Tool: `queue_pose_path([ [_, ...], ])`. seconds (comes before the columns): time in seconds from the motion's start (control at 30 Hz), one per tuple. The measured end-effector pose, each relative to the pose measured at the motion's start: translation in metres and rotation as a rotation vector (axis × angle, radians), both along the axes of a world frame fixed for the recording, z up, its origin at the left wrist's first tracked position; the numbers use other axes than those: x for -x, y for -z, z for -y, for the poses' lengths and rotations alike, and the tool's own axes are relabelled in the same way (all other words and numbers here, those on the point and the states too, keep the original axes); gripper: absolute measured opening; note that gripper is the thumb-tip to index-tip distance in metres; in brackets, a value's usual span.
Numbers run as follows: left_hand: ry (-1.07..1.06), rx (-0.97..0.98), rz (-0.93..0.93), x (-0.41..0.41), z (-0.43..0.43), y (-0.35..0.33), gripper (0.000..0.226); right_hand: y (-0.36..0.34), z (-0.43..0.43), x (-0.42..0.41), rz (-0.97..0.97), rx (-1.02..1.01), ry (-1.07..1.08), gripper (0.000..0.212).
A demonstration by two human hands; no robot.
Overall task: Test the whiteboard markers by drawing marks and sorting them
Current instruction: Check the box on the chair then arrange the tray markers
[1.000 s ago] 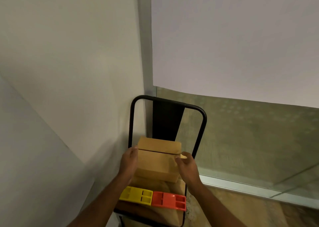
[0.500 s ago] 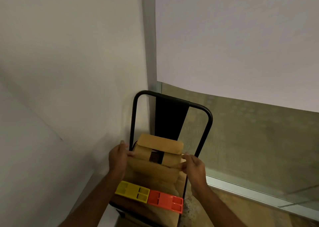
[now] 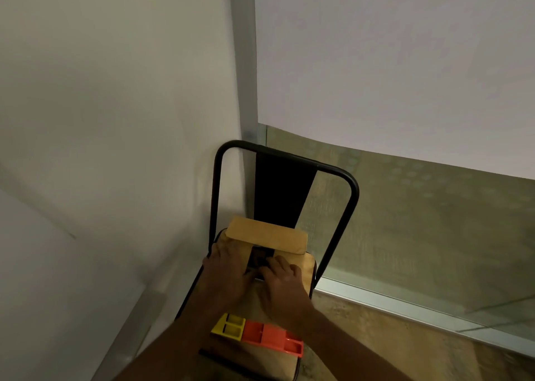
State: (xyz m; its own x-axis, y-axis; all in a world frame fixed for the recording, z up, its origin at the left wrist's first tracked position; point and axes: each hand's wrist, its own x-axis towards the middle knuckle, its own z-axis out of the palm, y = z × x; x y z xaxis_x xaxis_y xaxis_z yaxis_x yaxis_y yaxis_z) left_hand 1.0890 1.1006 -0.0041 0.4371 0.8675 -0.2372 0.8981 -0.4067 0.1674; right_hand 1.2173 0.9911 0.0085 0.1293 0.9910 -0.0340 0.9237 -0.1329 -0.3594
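A box [image 3: 266,236] sits on the chair [image 3: 351,189], its far flap raised. The left grip [image 3: 228,267] lies flat on the left flap, released, pressing it aside. The right grip [image 3: 282,282] curls into the middle gap; I cannot tell whether it grasps anything. The markers are probably the dark contents [image 3: 259,260] there, too dim to make out. Best to spread both flaps wide, then lift one marker out, clear of the yellow tray [image 3: 228,325] and orange tray [image 3: 272,338] at the near edge.
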Motion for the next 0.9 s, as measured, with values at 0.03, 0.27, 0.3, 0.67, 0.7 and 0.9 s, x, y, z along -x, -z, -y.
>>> queue_pose_path([
  [0.03, -0.016, -0.024, 0.032, -0.002, -0.001, 0.003, 0.1, 0.001, -0.004, 0.002, 0.028, -0.004, 0.008, 0.039],
  [0.27, -0.08, -0.055, 0.212, -0.001, 0.001, 0.007, 0.076, 0.007, -0.029, 0.0, 0.167, 0.039, -0.06, 0.034],
  [0.3, -0.088, -0.036, 0.232, 0.003, 0.002, 0.004, 0.072, 0.005, -0.029, -0.002, 0.197, 0.06, -0.075, 0.033],
  [0.67, -0.279, -0.02, 0.513, 0.031, -0.006, -0.014, 0.029, -0.043, -0.016, -0.037, 0.27, -0.071, 0.164, 0.022],
  [0.7, -0.293, -0.017, 0.523, 0.032, -0.007, -0.014, 0.027, -0.045, -0.011, -0.044, 0.27, -0.105, 0.192, 0.018],
  [0.9, -0.341, 0.03, 0.555, 0.033, -0.011, -0.012, 0.025, -0.044, 0.007, -0.075, 0.399, -0.04, 0.243, 0.012],
])
